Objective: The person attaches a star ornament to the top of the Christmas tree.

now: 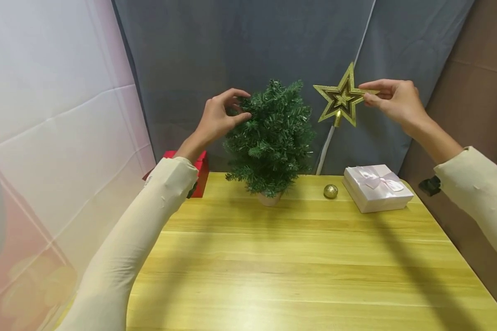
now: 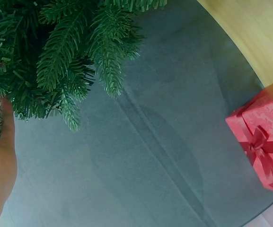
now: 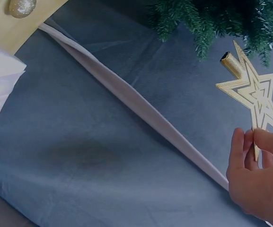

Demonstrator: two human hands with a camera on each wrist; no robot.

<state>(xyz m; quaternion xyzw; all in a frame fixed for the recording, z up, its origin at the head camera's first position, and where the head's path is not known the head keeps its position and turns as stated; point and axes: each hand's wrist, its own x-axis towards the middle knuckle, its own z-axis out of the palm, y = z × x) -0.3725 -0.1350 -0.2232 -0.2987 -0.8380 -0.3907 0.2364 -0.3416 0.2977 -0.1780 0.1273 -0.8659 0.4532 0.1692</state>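
A small green artificial Christmas tree (image 1: 273, 133) stands in a pale pot (image 1: 269, 198) toward the back of the table. At its upper left side my left hand (image 1: 221, 114) holds the outer branches between curved fingers and thumb. The fingertips are partly hidden among the needles (image 2: 65, 52) in the left wrist view. To the right of the tree, in the air, my right hand (image 1: 397, 101) pinches one point of a gold glitter star tree topper (image 1: 343, 97). The star's short hollow socket (image 3: 233, 65) points toward the tree's side in the right wrist view.
On the wooden table (image 1: 273, 257), a gold glitter ball (image 1: 330, 191) lies right of the pot. Beyond it sits a white gift box (image 1: 377, 188) with a ribbon bow. A red gift box (image 2: 264, 142) stands behind my left forearm. Grey cloth (image 1: 215, 46) hangs behind.
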